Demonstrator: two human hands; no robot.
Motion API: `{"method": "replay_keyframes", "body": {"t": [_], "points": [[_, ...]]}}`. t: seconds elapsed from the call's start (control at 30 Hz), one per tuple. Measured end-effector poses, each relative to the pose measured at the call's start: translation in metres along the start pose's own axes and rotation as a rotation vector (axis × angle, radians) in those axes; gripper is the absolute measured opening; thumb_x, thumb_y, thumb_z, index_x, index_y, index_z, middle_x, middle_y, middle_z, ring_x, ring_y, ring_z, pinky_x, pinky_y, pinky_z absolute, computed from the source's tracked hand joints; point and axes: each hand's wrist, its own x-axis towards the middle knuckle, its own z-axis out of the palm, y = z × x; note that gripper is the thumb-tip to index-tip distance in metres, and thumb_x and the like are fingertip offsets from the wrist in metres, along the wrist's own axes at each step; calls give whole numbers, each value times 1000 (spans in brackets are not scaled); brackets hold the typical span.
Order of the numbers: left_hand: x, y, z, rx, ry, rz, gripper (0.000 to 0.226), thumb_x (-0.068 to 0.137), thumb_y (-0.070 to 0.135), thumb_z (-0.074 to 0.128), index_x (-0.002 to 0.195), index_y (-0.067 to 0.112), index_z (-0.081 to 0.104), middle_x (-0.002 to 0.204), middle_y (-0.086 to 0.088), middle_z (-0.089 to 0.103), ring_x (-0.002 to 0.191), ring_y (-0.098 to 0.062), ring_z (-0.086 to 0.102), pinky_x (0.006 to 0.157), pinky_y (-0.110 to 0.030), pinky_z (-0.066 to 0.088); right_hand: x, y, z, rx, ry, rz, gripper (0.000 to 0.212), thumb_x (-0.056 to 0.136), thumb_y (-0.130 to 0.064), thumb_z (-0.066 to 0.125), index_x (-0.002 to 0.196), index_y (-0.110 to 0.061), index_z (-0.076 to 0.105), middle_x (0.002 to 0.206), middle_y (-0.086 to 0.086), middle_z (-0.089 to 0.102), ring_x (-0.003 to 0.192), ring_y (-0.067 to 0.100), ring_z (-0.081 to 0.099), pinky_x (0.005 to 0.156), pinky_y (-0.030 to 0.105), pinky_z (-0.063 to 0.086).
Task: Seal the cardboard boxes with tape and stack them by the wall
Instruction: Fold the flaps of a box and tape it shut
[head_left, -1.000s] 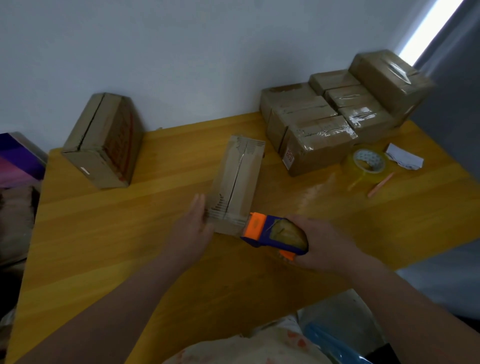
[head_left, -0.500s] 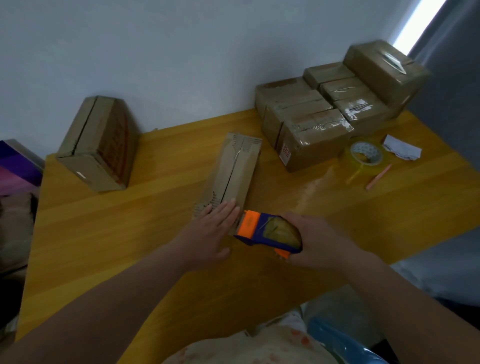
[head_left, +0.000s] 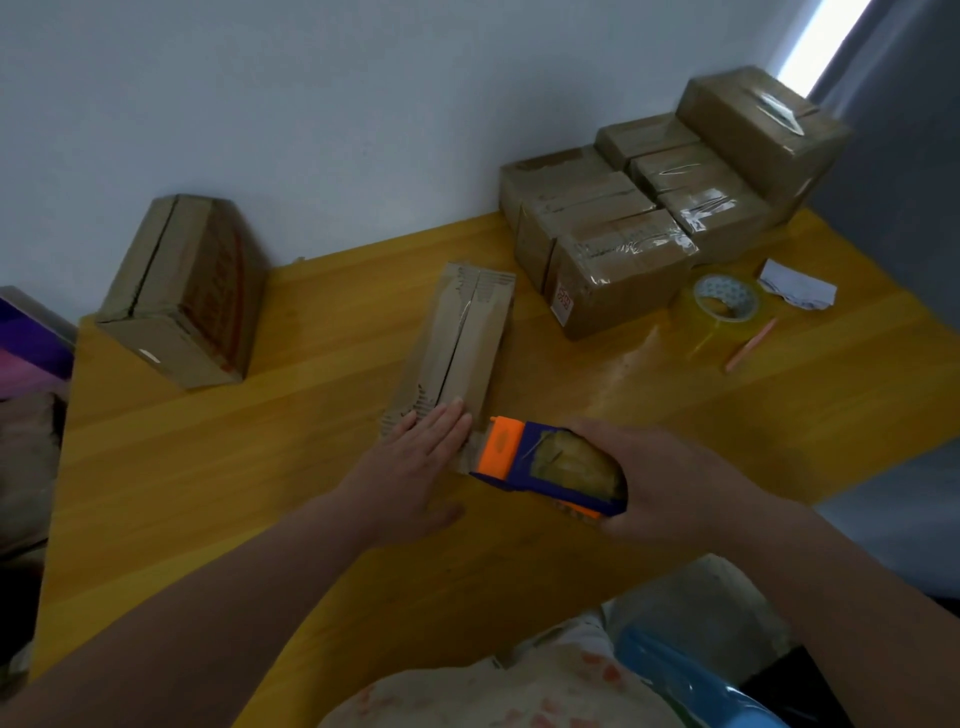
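A long narrow cardboard box (head_left: 464, 335) lies in the middle of the yellow wooden table (head_left: 260, 467), its top seam showing as a dark slit. My left hand (head_left: 415, 462) presses flat on its near end, fingers together. My right hand (head_left: 660, 478) grips a blue and orange tape dispenser (head_left: 545, 465), whose orange front touches the box's near end. Several taped boxes (head_left: 644, 218) are stacked against the wall at the back right. Another box (head_left: 182, 291) with a bare seam stands tilted at the back left.
A roll of clear tape (head_left: 724, 306), a scrap of white paper (head_left: 797, 291) and a pink stick (head_left: 750, 345) lie to the right of the stack. A purple object (head_left: 26, 343) sits past the table's left edge. A white wall runs behind the table.
My left hand moved from the side of the long box's near end onto its top and now lies flat there. The dispenser stays at the box's near end.
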Motion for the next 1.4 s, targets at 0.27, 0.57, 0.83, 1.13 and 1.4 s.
{"method": "replay_keyframes", "body": {"t": [0.27, 0.57, 0.83, 1.13, 1.4], "points": [[2, -2, 5, -41, 33, 29, 93, 77, 73, 21, 133, 36, -44, 149, 8, -36, 136, -5, -35, 108, -30, -24, 0, -3, -11, -141, -119, 94, 83, 76, -51, 69, 144, -44, 22, 114, -12, 58, 96, 10, 59, 78, 29, 54], [-1, 3, -3, -32, -4, -13, 97, 91, 48, 48, 139, 23, -32, 147, 4, -39, 137, -9, -34, 108, -28, -24, 53, -24, -1, -60, -266, 150, 69, 72, -42, 73, 133, -36, 42, 98, -5, 59, 83, 17, 62, 72, 37, 58], [0, 6, -7, -25, -30, -56, 92, 94, 20, 49, 139, 24, -31, 146, 5, -37, 134, -10, -34, 104, -27, -27, 71, -12, -5, 224, -384, 267, 72, 69, -23, 77, 134, -29, 47, 93, -2, 58, 78, 15, 59, 60, 26, 49], [5, 7, 1, -29, 71, -72, 84, 96, 3, 42, 138, 27, -28, 146, 8, -33, 136, -7, -28, 106, -25, -21, 69, -10, -8, 369, -481, 379, 53, 56, -36, 71, 107, -23, 65, 90, 2, 62, 79, 19, 60, 66, 29, 46], [5, 5, 4, -66, 138, -33, 88, 92, -8, 42, 140, 28, -23, 147, 10, -29, 136, -5, -25, 108, -25, -18, 54, -10, -8, 74, -488, 400, 69, 75, -44, 73, 135, -18, 51, 121, 0, 53, 105, 22, 54, 84, 35, 52]]}}
